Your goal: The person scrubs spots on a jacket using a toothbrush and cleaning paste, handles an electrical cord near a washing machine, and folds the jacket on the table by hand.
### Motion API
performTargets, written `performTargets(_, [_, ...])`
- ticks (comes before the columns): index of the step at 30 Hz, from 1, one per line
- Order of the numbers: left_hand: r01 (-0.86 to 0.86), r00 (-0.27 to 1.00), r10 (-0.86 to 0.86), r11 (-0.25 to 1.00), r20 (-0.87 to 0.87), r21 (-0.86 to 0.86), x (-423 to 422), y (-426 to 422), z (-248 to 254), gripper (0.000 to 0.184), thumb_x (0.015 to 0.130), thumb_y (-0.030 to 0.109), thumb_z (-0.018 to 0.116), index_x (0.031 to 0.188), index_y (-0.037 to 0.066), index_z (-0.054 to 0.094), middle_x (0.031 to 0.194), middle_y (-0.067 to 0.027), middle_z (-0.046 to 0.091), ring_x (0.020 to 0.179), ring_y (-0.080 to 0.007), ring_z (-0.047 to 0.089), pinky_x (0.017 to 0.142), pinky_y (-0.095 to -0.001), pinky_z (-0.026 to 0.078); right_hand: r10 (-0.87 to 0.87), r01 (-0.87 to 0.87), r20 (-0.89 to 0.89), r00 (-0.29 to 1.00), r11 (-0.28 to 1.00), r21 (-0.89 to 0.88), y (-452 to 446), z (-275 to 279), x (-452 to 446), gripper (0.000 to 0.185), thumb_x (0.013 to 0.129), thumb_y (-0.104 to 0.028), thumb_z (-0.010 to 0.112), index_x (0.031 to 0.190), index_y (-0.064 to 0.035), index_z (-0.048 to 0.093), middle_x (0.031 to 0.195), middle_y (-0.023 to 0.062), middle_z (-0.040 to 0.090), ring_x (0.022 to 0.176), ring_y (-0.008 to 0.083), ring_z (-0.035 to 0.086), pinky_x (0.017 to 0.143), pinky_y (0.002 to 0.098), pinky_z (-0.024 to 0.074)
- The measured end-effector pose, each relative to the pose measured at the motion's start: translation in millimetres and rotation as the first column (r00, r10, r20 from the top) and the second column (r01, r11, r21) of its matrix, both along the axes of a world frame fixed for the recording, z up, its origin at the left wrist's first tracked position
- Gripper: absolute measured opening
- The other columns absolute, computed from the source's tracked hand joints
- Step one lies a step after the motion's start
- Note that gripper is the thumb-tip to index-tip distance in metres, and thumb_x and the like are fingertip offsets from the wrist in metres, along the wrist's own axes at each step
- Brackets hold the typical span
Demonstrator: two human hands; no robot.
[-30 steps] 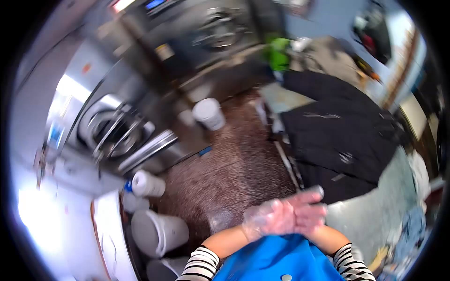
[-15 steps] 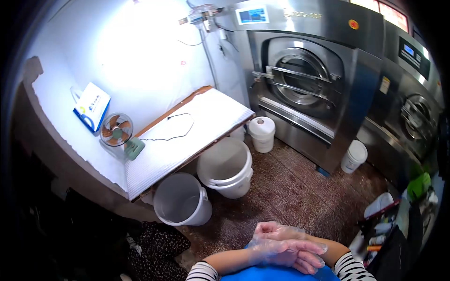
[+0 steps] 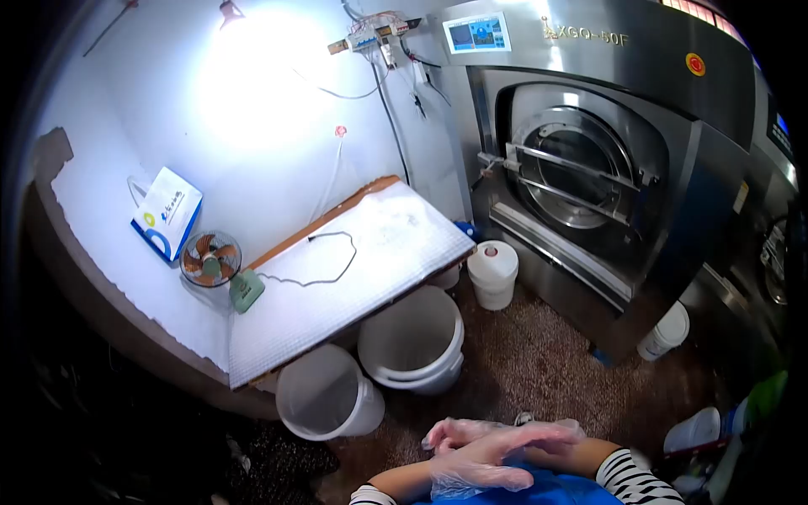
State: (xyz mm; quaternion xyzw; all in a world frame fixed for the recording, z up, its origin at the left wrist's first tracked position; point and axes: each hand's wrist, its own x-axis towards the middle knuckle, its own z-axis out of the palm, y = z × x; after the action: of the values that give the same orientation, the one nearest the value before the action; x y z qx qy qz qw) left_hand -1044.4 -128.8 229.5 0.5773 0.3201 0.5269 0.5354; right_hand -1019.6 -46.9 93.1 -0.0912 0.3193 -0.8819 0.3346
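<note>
My left hand point(image 3: 492, 459) is in a clear, crinkled plastic glove. It lies crosswise in front of my right wrist, fingers stretched out to the right and thumb apart. My right hand point(image 3: 459, 433), also gloved in clear plastic, points left behind it, fingers loosely spread and partly hidden. The hands overlap just above my blue apron point(image 3: 560, 490), and no object shows in either. Nearest to them on the floor are two open white buckets: a smaller one point(image 3: 370, 414) and a larger one point(image 3: 421, 383).
A white-topped table point(image 3: 337, 295) against the wall bears a green fan point(image 3: 247, 290), its cord and a white-blue bag point(image 3: 171, 210). A large steel washing machine point(image 3: 547, 261) stands beyond, door closed. Lidded white buckets point(image 3: 493, 282) stand by it. Dark fabric point(image 3: 278, 459) lies lower left.
My view has shifted, so the table and washing machine appear larger and lower. Both hands stay crossed; my left thumb and fingers are spread wider, and the right fingers reach further left.
</note>
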Motion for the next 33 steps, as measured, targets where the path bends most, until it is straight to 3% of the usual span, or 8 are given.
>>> performTargets(5, [-0.176, 0.983, 0.165, 0.971, 0.080, 0.160, -46.7, 109.2, 5.0, 0.063, 0.092, 0.032, 0.063, 0.143, 0.003, 0.040, 0.149, -0.0210, 0.037, 0.135, -0.0372, 0.040, 0.108, -0.0493, 0.034, -0.496, 0.490, -0.121, 0.860, 0.733, 0.472, 76.6, 30.2, -34.9, 0.035, 0.085, -0.039, 0.074, 0.093, -0.0065, 0.064, 0.087, -0.0010, 0.063, 0.077, 0.0085, 0.055, 0.071, 0.0264, 0.0475])
performTargets(7, [-0.191, 0.959, 0.242, 0.936, -0.146, 0.297, -73.1, 144.7, 11.5, 0.062, 0.092, 0.033, 0.063, 0.143, 0.005, 0.040, 0.144, -0.0219, 0.043, 0.132, -0.0392, 0.044, 0.108, -0.0499, 0.035, -0.574, 0.569, -0.152, 0.805, 0.671, 0.476, 96.4, -14.2, -56.8, 0.031, 0.082, -0.032, 0.079, 0.091, -0.0077, 0.062, 0.085, -0.0026, 0.062, 0.075, 0.0073, 0.053, 0.069, 0.0273, 0.0460])
performTargets(11, [-0.231, 0.888, 0.378, 0.859, -0.262, 0.458, -117.9, 194.4, 4.2, 0.061, 0.092, 0.037, 0.062, 0.142, 0.007, 0.041, 0.135, -0.0237, 0.052, 0.124, -0.0427, 0.051, 0.107, -0.0507, 0.036, -0.448, 0.398, -0.124, 0.885, 0.592, 0.700, 133.2, -6.1, -103.0, 0.031, 0.086, -0.035, 0.074, 0.095, -0.0080, 0.061, 0.087, -0.0007, 0.061, 0.083, 0.0097, 0.052, 0.077, 0.0308, 0.0425])
performTargets(14, [-0.320, 0.909, 0.200, 0.896, 0.365, 0.307, -139.6, 222.6, -18.2, 0.064, 0.095, 0.054, 0.048, 0.140, 0.009, 0.042, 0.135, -0.0219, 0.052, 0.120, -0.0382, 0.055, 0.106, -0.0504, 0.038, -0.299, 0.234, -0.063, 0.952, 0.581, 0.780, 167.3, 1.5, -148.4, 0.033, 0.090, -0.038, 0.067, 0.102, -0.0071, 0.060, 0.096, 0.0034, 0.062, 0.094, 0.0127, 0.053, 0.088, 0.0328, 0.0413])
performTargets(17, [-0.277, 0.648, 0.059, 0.947, 0.759, 0.163, -171.7, 254.2, -7.6, 0.080, 0.093, 0.069, 0.033, 0.150, 0.013, 0.022, 0.148, -0.0212, 0.035, 0.134, -0.0350, 0.041, 0.115, -0.0487, 0.025, -0.222, 0.281, -0.180, 0.958, 0.614, 0.738, 204.5, 8.8, -188.8, 0.033, 0.092, -0.036, 0.065, 0.105, -0.0066, 0.059, 0.097, 0.0056, 0.062, 0.094, 0.0144, 0.056, 0.088, 0.0334, 0.0431])
performTargets(22, [-0.479, 0.768, 0.277, 0.847, 0.577, 0.232, -250.5, 291.0, 8.4, 0.084, 0.092, 0.068, 0.041, 0.151, 0.011, 0.023, 0.151, -0.0216, 0.033, 0.140, -0.0373, 0.031, 0.117, -0.0520, 0.017, -0.182, 0.365, -0.317, 0.931, 0.508, 0.781, 290.7, 30.6, -238.4, 0.032, 0.095, -0.033, 0.060, 0.110, -0.0057, 0.058, 0.100, 0.0094, 0.063, 0.093, 0.0174, 0.059, 0.088, 0.0344, 0.0461])
performTargets(26, [-0.432, 0.896, 0.426, 0.902, 0.123, 0.019, -351.4, 261.6, 20.1, 0.068, 0.087, 0.043, 0.067, 0.140, 0.004, 0.046, 0.146, -0.0153, 0.042, 0.138, -0.0271, 0.036, 0.116, -0.0435, 0.022, -0.423, 0.516, -0.335, 0.842, 0.453, 0.727, 364.9, 35.1, -288.4, 0.020, 0.096, -0.024, 0.059, 0.104, -0.0057, 0.060, 0.091, 0.0081, 0.064, 0.084, 0.0158, 0.062, 0.082, 0.0319, 0.0494])
performTargets(33, [-0.735, 0.613, 0.787, 0.533, -0.073, -0.420, -454.8, 211.8, -38.0, 0.035, 0.093, 0.016, 0.062, 0.124, 0.001, 0.059, 0.123, -0.0094, 0.060, 0.119, -0.0193, 0.053, 0.106, -0.0343, 0.038, -0.733, 0.665, -0.306, 0.608, 0.259, 0.701, 481.7, 48.5, -349.0, 0.014, 0.094, -0.022, 0.062, 0.094, -0.0072, 0.061, 0.074, 0.0012, 0.062, 0.071, 0.0086, 0.058, 0.075, 0.0247, 0.0475])
